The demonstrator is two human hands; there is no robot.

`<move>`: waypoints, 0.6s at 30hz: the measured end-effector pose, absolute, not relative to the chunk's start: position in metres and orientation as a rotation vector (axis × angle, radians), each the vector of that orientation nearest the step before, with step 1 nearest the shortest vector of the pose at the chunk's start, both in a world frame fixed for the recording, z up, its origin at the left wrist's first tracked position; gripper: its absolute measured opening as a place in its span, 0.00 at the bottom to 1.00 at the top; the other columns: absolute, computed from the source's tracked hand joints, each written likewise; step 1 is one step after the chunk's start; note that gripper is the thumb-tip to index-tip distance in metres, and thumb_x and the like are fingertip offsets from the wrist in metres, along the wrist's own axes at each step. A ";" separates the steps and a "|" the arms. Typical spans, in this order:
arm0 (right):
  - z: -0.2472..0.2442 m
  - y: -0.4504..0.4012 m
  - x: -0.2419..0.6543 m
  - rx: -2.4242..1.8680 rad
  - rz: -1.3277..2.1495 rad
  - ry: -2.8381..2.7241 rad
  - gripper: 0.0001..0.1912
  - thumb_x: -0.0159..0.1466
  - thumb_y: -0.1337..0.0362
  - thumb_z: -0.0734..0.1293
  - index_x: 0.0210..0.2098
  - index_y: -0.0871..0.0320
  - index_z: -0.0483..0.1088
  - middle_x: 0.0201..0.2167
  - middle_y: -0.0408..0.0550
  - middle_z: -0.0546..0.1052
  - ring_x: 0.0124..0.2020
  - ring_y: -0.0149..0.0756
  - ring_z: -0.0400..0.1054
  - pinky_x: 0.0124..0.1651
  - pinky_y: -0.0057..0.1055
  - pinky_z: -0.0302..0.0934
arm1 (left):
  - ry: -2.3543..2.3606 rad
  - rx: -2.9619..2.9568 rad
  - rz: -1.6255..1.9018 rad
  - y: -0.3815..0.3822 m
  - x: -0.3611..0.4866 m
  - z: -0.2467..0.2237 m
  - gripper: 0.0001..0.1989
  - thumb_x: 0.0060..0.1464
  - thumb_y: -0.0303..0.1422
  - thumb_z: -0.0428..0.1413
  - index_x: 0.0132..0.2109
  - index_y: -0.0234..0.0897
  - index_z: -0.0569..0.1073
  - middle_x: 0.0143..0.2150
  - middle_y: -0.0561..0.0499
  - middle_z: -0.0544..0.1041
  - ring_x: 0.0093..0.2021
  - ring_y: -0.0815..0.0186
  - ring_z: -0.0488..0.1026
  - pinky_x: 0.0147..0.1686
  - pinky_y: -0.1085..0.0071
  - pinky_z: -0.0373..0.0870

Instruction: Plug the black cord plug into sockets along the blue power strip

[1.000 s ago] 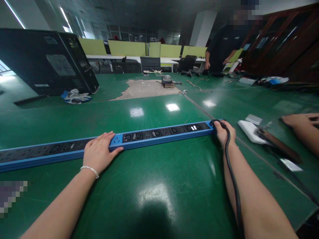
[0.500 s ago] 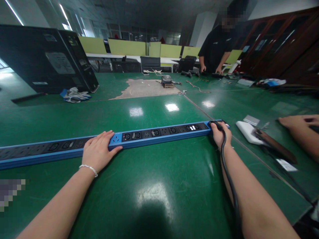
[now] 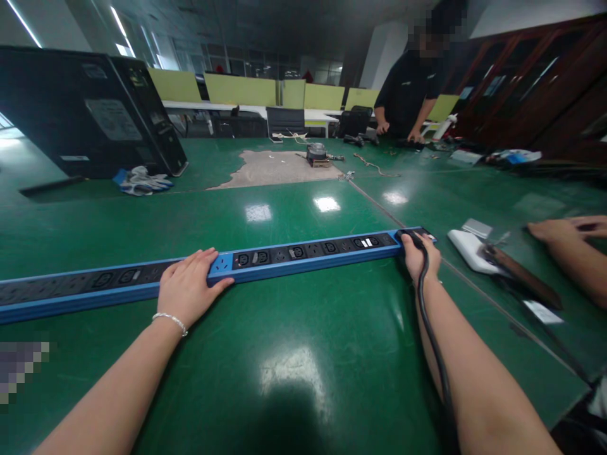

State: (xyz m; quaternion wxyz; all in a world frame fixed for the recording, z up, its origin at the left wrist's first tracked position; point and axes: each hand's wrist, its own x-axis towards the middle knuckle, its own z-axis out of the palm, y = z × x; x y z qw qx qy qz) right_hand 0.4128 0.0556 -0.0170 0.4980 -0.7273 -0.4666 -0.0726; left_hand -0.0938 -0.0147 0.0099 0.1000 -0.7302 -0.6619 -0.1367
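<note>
A long blue power strip point(image 3: 303, 265) with black sockets lies across the green table point(image 3: 265, 328). Over its left half, my left hand point(image 3: 187, 284) grips the strip, fingers on top and thumb along the near side. My right hand point(image 3: 418, 254) is closed around the strip's right end, where a black cable point(image 3: 429, 322) comes out. The cable runs down over my right forearm. Several sockets and two small white pieces show between the hands.
A black computer case point(image 3: 95, 114) and gloves point(image 3: 142, 181) are at the left. A metal part point(image 3: 317, 155) sits farther back. At the right are a white device point(image 3: 469, 251), a brown object point(image 3: 521, 276) and another person's hand point(image 3: 550, 230). A person in black point(image 3: 408, 95) stands behind.
My hands and the power strip have hardly moved. The standing person's hands have shifted slightly left.
</note>
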 end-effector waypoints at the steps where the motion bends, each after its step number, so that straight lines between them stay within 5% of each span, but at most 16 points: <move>1: -0.017 0.057 0.413 -1.714 -0.180 -1.124 0.20 0.55 0.52 0.64 0.39 0.59 0.76 0.43 0.53 0.77 0.52 0.47 0.66 0.57 0.46 0.56 | -1.956 -2.155 -0.406 -0.015 -0.094 0.010 0.31 0.53 0.50 0.50 0.58 0.35 0.63 0.60 0.42 0.66 0.61 0.53 0.60 0.56 0.56 0.55; 7: -0.007 0.059 0.406 -1.417 -0.216 -0.915 0.22 0.59 0.50 0.61 0.39 0.62 0.74 0.36 0.50 0.77 0.39 0.40 0.71 0.47 0.41 0.64 | -1.960 -2.145 -0.405 -0.016 -0.092 0.011 0.31 0.53 0.50 0.49 0.58 0.36 0.63 0.60 0.42 0.67 0.61 0.54 0.61 0.56 0.57 0.55; 18: 0.006 0.050 0.385 -1.588 -0.083 -1.216 0.20 0.55 0.52 0.64 0.40 0.58 0.76 0.36 0.50 0.78 0.40 0.42 0.70 0.48 0.40 0.63 | -2.016 -2.148 -0.370 -0.016 -0.090 0.014 0.32 0.53 0.50 0.48 0.59 0.36 0.62 0.61 0.41 0.66 0.61 0.53 0.60 0.57 0.56 0.54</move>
